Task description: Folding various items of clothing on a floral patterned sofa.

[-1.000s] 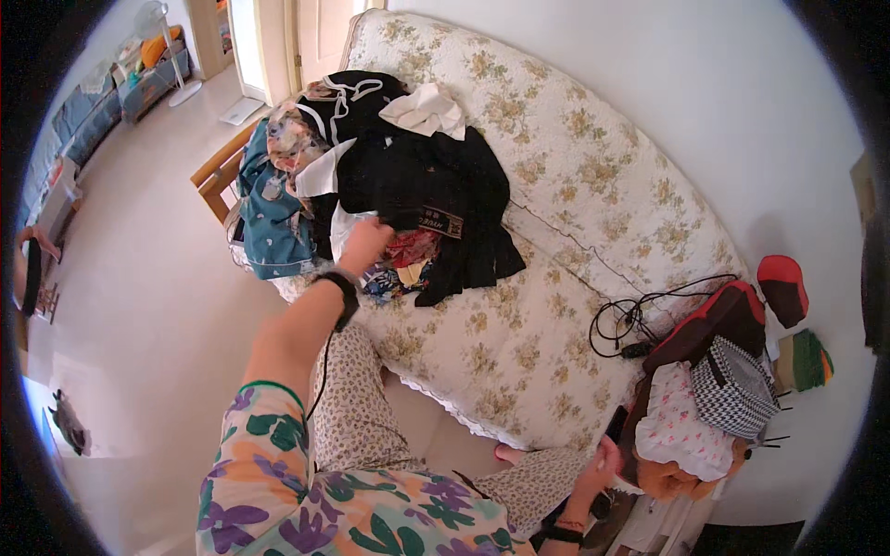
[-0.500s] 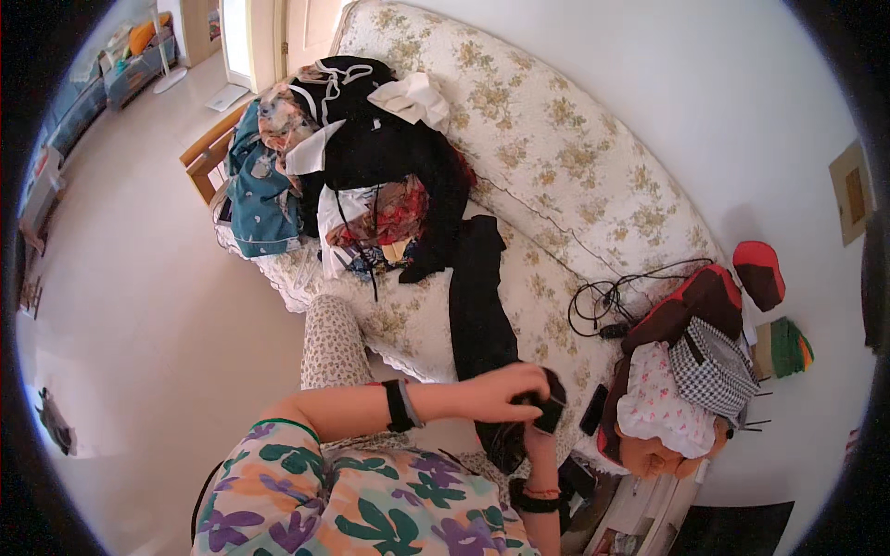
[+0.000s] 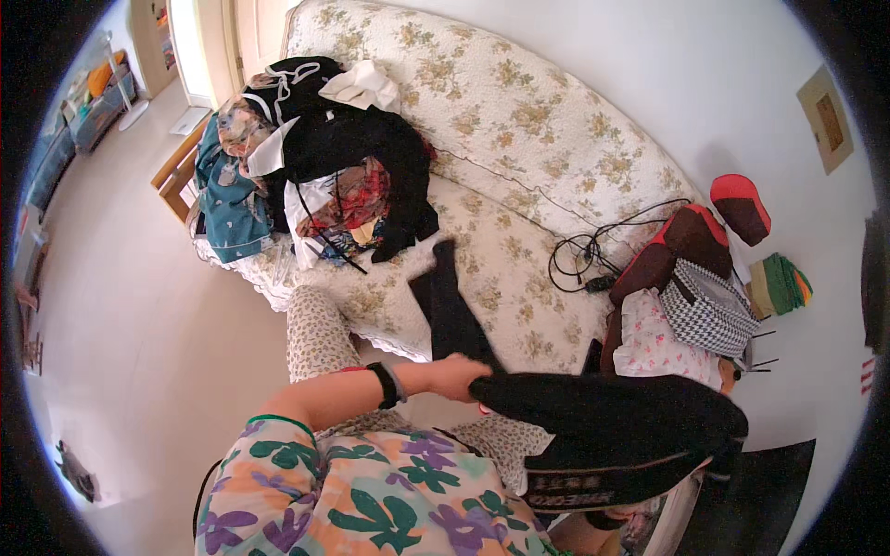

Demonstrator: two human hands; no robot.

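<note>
My left hand [image 3: 456, 378] is closed on an edge of the black trousers [image 3: 630, 417], a dark stretchy-looking garment with a pale-lettered strip along its lower edge. The wide part of it spreads to the right over my lap, while narrow dark lengths trail onto the floral sofa [image 3: 547, 324]. Beneath the lettered edge, only a little of my right hand [image 3: 632, 511] shows, next to a dark wristband. Its fingers are mostly hidden by the cloth.
Heaped clothes [image 3: 371, 148] lie at the sofa's left end. Toward the right are a coiled black cable [image 3: 579, 264], a white cushion-like piece with pink print [image 3: 649, 334], a houndstooth bag [image 3: 709, 310] and red-and-brown pads [image 3: 742, 208].
The trousers, earlier bunched between both hands, are now spread out to the right. My left hand has shifted left, and the trailing lengths have been drawn nearer across the sofa.
</note>
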